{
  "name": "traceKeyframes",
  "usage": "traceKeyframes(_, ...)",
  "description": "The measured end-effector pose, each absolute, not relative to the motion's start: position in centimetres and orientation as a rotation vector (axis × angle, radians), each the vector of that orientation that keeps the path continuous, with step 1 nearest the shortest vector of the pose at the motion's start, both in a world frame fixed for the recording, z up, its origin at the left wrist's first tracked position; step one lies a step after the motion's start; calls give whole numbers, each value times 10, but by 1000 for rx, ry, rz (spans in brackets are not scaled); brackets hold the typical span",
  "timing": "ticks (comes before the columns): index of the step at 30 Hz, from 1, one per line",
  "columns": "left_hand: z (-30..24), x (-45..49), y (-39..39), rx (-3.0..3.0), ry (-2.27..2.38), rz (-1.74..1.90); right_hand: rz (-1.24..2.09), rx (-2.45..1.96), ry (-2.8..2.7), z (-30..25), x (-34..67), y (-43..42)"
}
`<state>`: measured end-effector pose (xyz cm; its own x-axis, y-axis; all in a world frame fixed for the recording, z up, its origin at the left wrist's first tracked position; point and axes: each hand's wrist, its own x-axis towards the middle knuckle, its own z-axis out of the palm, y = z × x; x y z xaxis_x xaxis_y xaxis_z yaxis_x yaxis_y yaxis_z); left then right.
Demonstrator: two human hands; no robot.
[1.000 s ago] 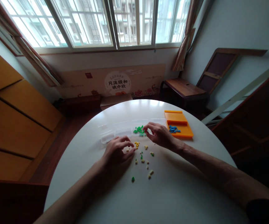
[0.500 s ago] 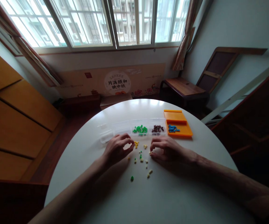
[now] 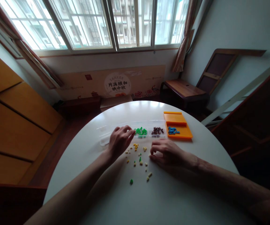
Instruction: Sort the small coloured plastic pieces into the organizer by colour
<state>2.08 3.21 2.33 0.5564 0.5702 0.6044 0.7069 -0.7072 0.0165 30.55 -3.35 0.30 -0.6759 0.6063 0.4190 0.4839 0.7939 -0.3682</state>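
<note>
Fingertips bunched, the left hand point(image 3: 120, 141) was held over the colour-sorted clear box point(image 3: 105, 139); the right hand point(image 3: 169, 153) was curled by the loose beads point(image 3: 138, 157). Neither pinch's contents could be told.

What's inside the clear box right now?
In the box, green pieces fill one compartment and brown pieces the next. The left hand covers the compartment beside them; its contents are hidden.

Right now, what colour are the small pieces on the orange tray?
Blue. The pieces show best in the head view.
</note>
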Motion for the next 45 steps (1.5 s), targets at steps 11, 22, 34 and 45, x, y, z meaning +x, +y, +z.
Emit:
traceKeyframes(11,15,-1,-6,-2829,-888,-852,171,-729,-2575,7,307,-31)
traceKeyframes(22,5,-12,-12,-2883,-986,-980,209,-935,-2187,16,285,10)
traceKeyframes(34,4,-13,-16,-2935,-940,-965,221,-969,-2109,5,267,25)
traceKeyframes(45,5,-4,-23,-3019,-816,-1026,404,-627,-2415,-3,274,-19)
